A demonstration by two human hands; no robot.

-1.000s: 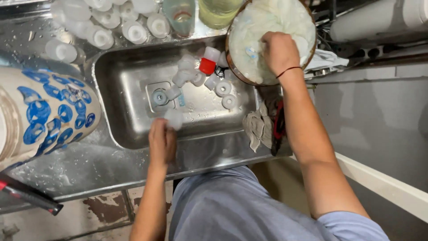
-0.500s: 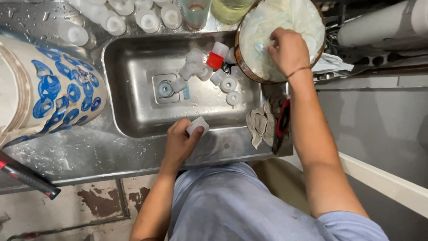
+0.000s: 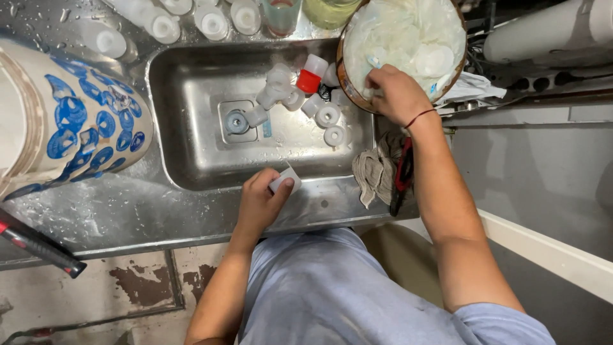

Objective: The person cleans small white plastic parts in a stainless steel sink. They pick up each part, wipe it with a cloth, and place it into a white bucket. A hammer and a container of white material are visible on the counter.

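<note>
Pinched between thumb and fingers, a small white cap (image 3: 285, 179) sits in the left hand (image 3: 262, 201), held over the sink's near rim. Right hand (image 3: 397, 94) reaches into a round bowl (image 3: 348, 86) at the sink's far right corner, its fingers curled down among pale, translucent pieces (image 3: 415, 38); whether it grips one of them cannot be told. A red thread circles the right wrist.

Inside the steel sink (image 3: 191, 160) lie several small white bottles (image 3: 274, 86) in a loose cluster near the drain (image 3: 235, 121), 1 of them with a red cap (image 3: 308, 82). Two lie with their open mouths up, just beside the bowl.

Beyond the far rim stand more white bottles (image 3: 211, 22) in a row, with a glass (image 3: 281, 13) next to them. Left of the sink, on the wet counter (image 3: 115, 211), rests a large white jar with blue markings (image 3: 76, 121). Right of the sink, near the right forearm, a crumpled rag (image 3: 373, 172) lies with a red-and-black tool (image 3: 402, 176) on it.
</note>
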